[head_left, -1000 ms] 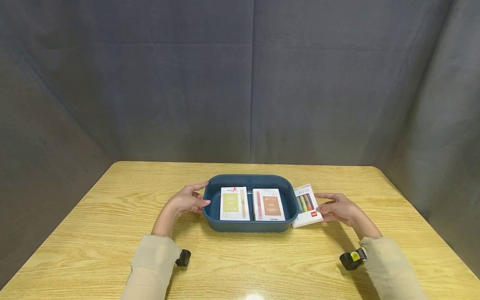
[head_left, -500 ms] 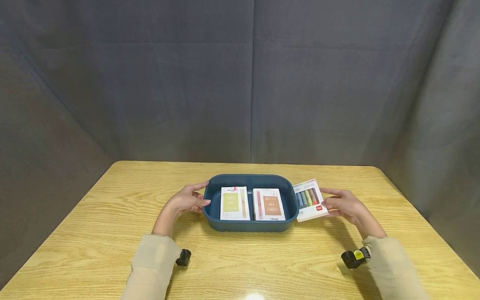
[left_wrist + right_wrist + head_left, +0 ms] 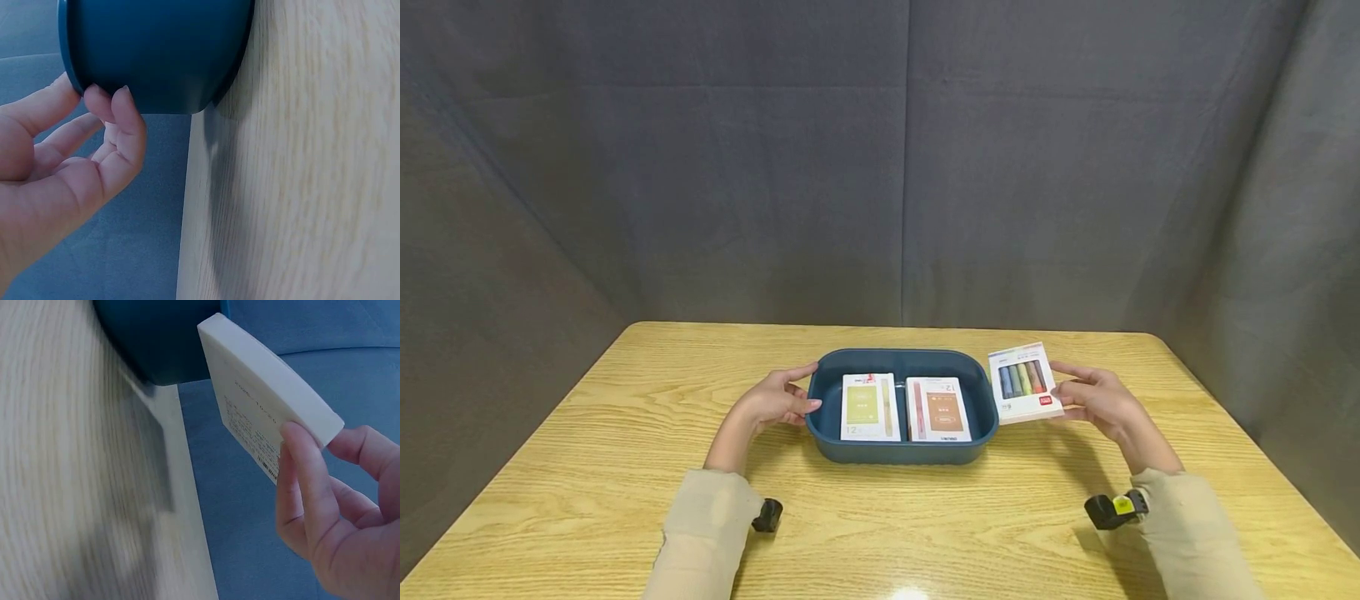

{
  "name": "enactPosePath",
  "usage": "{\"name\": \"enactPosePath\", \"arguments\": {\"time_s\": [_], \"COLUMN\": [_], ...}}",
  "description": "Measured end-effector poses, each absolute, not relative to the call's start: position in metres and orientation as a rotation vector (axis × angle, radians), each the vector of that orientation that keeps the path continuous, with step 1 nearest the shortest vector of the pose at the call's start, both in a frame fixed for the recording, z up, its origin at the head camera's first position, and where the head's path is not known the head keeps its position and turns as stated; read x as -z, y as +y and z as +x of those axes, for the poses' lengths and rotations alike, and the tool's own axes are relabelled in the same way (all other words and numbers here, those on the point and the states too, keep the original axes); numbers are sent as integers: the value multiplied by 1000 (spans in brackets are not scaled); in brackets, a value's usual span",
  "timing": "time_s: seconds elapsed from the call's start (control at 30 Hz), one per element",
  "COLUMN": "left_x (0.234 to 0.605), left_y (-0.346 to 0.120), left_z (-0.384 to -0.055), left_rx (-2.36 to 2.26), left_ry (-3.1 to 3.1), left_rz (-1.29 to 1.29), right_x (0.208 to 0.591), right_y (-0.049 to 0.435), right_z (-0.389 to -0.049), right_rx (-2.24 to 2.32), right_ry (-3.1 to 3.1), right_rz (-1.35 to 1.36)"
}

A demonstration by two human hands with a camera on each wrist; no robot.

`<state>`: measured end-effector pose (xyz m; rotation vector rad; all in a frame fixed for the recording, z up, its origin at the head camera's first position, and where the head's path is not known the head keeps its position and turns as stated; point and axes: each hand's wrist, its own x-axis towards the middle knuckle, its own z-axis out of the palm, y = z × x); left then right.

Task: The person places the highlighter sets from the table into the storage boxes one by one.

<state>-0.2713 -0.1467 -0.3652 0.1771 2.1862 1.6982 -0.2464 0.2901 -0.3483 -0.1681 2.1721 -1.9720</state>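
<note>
At the left end of the dark blue two-compartment bin (image 3: 895, 452), my left hand (image 3: 777, 397) grips the rim. In the left wrist view its fingertips (image 3: 122, 103) bend against the outer wall. A white box with a yellow-green label (image 3: 870, 407) lies in the left compartment, one with an orange-brown label (image 3: 937, 409) in the right. My right hand (image 3: 1097, 400) pinches the near right edge of a white windowed box of crayon-like coloured sticks (image 3: 1025, 382). That box is raised above the table, tilted, its left edge close by the bin's right end. Printed text covers its back (image 3: 247, 412).
The bin stands on a wood-grain table (image 3: 880, 525). Grey cloth (image 3: 760, 183) hangs behind and on both sides. Black wrist cameras (image 3: 1116, 509) sit below both hands.
My right hand has raised the windowed box and drawn it slightly right and away from me, turning its window more into view. The left hand and bin have stayed put.
</note>
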Motion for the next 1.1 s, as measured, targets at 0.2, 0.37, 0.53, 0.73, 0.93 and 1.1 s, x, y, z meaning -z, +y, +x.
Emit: {"name": "enactPosePath", "arguments": {"time_s": [0.2, 0.37, 0.53, 0.73, 0.93, 1.1], "left_x": [365, 366, 366, 367, 367, 367], "left_y": [-147, -147, -147, -147, -147, -148], "left_z": [-271, -272, -272, -273, -273, -273], "left_rx": [-1699, -1702, -1701, -1698, -1694, -1698], "left_ry": [2185, 2181, 2185, 2192, 2197, 2190], "left_rz": [180, 182, 178, 175, 165, 179], "right_x": [344, 341, 337, 333, 336, 337], "right_y": [290, 293, 294, 289, 280, 272], "right_z": [-246, -246, -246, -244, -245, -245], "right_rx": [1954, 1964, 1991, 2039, 2061, 2059], "right_ry": [2213, 2208, 2196, 2157, 2112, 2103], "right_rz": [-168, -173, -196, -189, -211, -219]}}
